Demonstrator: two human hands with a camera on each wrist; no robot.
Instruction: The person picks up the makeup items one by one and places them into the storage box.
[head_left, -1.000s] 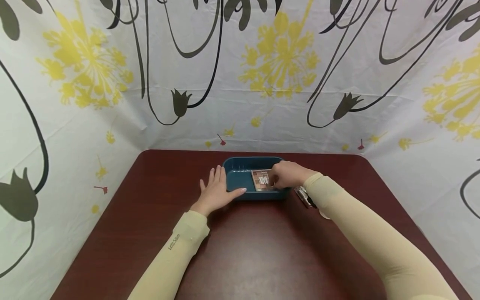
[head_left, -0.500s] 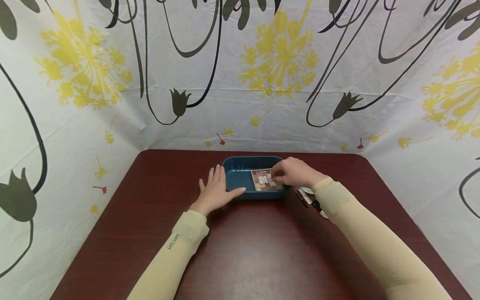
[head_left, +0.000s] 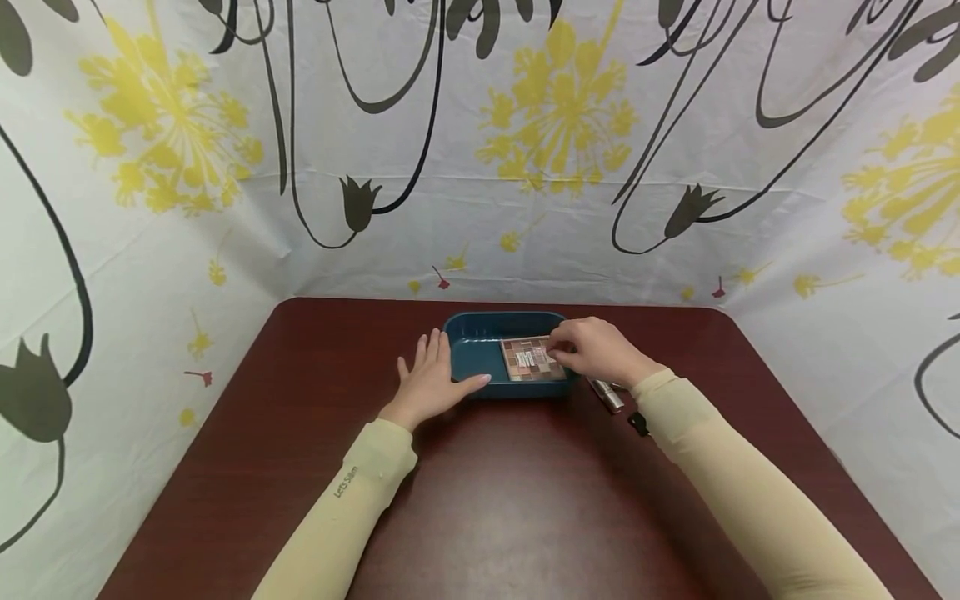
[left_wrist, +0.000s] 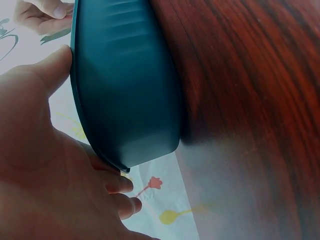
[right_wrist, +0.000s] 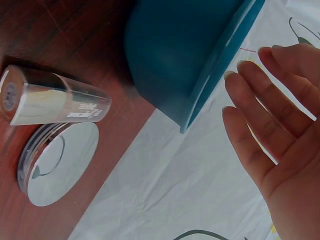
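Note:
In the head view a blue-green tray (head_left: pixel 474 360) sits at the table's far side. A flat palette with brown squares and white lettering (head_left: pixel 525 358), like an eyeshadow palette, lies in its right half. My left hand (head_left: pixel 427 387) rests with spread fingers on the tray's left end; the left wrist view has the thumb (left_wrist: pixel 57 67) at the rim. Over the tray's right end is my right hand (head_left: pixel 592 346), fingertips close above the palette's right edge. Seen from the right wrist, its loosely bent fingers (right_wrist: pixel 250 100) are outside the rim with nothing visible between them.
Right of the tray lie a clear-sided cosmetic bottle (right_wrist: pixel 60 97) and a round compact with a shiny lid (right_wrist: pixel 64 165). A small black thing (head_left: pixel 638 423) shows beside the right sleeve. Patterned cloth (head_left: pixel 480 242) hangs behind the dark red table (head_left: pixel 480 500).
My right hand has come off the palette's right side and drawn slightly up and right, so more of the palette shows. The left hand and tray have stayed put.

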